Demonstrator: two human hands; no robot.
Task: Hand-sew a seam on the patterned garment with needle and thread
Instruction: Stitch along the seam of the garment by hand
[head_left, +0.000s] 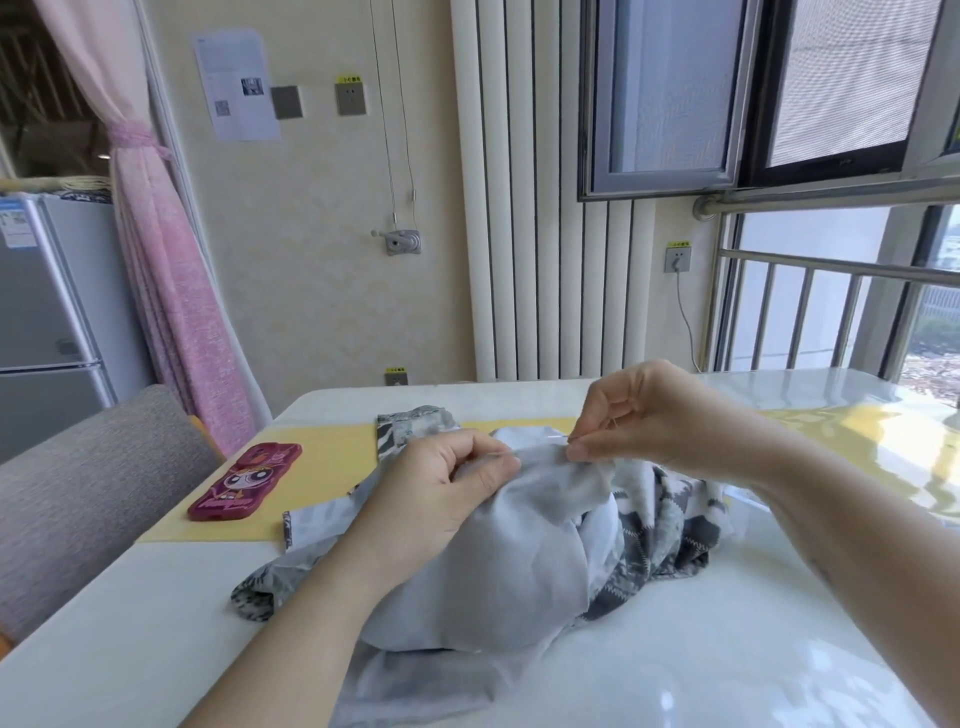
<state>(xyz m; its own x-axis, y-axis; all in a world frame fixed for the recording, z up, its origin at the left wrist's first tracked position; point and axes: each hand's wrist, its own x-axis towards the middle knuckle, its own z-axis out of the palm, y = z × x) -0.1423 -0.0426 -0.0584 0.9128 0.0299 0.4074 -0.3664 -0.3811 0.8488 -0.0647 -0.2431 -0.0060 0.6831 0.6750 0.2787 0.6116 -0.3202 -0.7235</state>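
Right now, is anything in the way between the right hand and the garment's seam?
Nothing visible. The right hand pinches the garment at its raised fold, the left hand grips it beside; the phone lies apart, leftward.

1. Garment (519, 561): soft matt cloth, plain grey on its inner face, printed at its 3 o'clock side.
2. Needle (556, 439), at the garment's 12 o'clock: thin, bright metal.
3. Table (727, 649): smooth, glossy white top that mirrors the light.
4. Mat (332, 457), at the garment's 10 o'clock: flat matt yellow.
5. Phone case (244, 480), on the mat: glossy pink plastic.
6. Chair (88, 483), at 9 o'clock: rough grey woven cloth.
7. Curtain (171, 291): matt pink cloth.
8. Railing (831, 270), at 2 o'clock: polished metal.
9. Paper (236, 83): matt white.
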